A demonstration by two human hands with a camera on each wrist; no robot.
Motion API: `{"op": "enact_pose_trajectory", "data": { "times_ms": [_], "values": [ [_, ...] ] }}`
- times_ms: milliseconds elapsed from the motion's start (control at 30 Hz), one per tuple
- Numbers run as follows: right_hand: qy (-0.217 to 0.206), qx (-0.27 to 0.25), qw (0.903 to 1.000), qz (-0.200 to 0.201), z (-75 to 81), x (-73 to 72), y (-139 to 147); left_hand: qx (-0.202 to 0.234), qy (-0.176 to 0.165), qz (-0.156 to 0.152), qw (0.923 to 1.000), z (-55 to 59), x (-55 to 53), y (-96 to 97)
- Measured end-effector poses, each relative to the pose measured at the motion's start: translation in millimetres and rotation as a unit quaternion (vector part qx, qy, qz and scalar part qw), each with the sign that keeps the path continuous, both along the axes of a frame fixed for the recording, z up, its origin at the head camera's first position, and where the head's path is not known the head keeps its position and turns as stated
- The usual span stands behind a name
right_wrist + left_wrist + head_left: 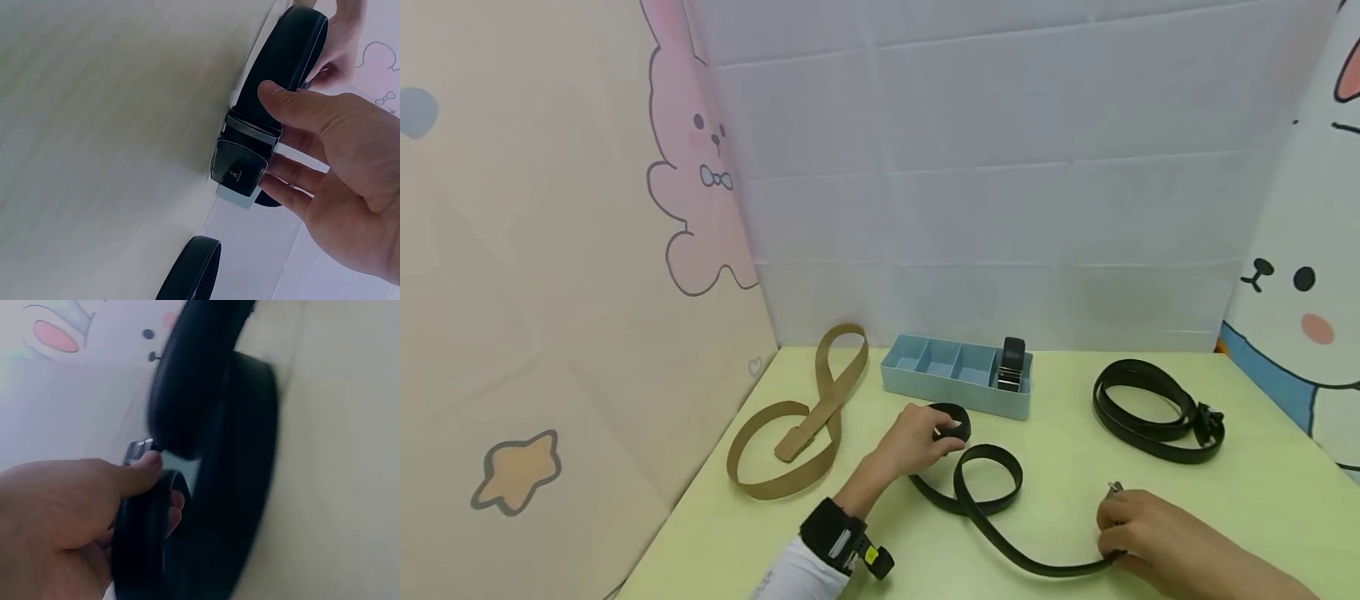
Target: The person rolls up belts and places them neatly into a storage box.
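L hand [917, 437] pinches the curled free end of a long, smooth black belt w/ a dark, metal-edged buckle [1052, 570]; its thumb is on one side of the strap, fingertips reaching inside the curl. R hand [1138, 529] grips the same belt's buckle end: thumb on the strap just beside the buckle plate, fingers on the other side, so a narrow hold. Btwn the two hands the belt runs over the pale yellow-green table [1060, 483], w/ a round loop nr the L hand.

Behind it: light-blue plastic tray w/ four compartments in a row [955, 394]. Its R-end compartment has a rolled black belt w/ shiny metal buckle [1013, 354], standing up above the rim. Far L of table, a tan woven-looking belt [820, 417] lies in two open loops, crossing itself. On the R side, a loosely coiled black belt [1180, 454], its buckle at the coil's R edge, well apart from the tray. Back: creased white sheet [1000, 208]; side wall on L has a pink rabbit drawing [700, 167].
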State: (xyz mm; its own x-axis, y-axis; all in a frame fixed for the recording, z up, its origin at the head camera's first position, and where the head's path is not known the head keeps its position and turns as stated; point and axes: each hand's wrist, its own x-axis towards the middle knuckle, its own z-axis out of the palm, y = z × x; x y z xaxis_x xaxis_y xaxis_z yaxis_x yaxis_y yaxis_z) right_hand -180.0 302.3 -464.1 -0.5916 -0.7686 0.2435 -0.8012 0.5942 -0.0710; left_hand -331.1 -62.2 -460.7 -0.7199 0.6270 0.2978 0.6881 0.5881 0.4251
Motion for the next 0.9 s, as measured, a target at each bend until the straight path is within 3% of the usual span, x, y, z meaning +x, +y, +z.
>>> {"op": "enact_pose_trajectory", "data": {
  "times_ms": [100, 200, 367, 533, 600, 633, 700, 833, 867, 900],
  "values": [
    [-0.04, 0.017, 0.9989, -0.015, 2.4, 3.5, -7, 0.009, 0.015, 0.004, 0.9998, -7.4, -0.3, 12.2],
    [-0.069, 0.024, 0.9972, -0.021, 5.0, 5.7, -12, 0.038, 0.011, -0.003, 0.9992, -5.6, 0.8, 21.4],
    [-0.071, 0.015, 0.9973, -0.006, 5.9, 8.8, -17, 0.056, -0.015, -0.032, 0.9978, -4.0, -0.8, 33.5],
    [-0.1, 0.004, 0.9949, 0.006, 4.6, 11.9, -19, 0.006, 0.007, -0.037, 0.9993, -21.3, -3.8, 31.1],
    [-0.119, 0.002, 0.9929, -0.003, 4.2, 13.8, -18, -0.019, 0.028, -0.042, 0.9985, -29.0, -3.8, 25.9],
    [-0.123, 0.0, 0.9924, -0.004, 4.0, 14.6, -18, -0.029, 0.053, -0.047, 0.997, -40.7, -9.7, 22.6],
    [-0.12, -0.011, 0.9927, -0.002, 3.4, 16.0, -16, -0.041, 0.071, -0.049, 0.9955, -44.4, -7.0, 16.5],
    [-0.113, -0.063, 0.9914, 0.019, 2.2, 16.2, -14, -0.061, 0.083, -0.034, 0.9941, -40.5, 2.3, 6.6],
    [-0.127, -0.079, 0.9886, 0.016, 2.5, 16.2, -14, -0.068, 0.064, -0.032, 0.9952, -29.7, 11.2, 4.9],
    [-0.146, -0.099, 0.9842, 0.01, 3.1, 16.2, -15, -0.074, 0.058, -0.033, 0.995, -27.4, 13.7, 2.7]
  ]
}}
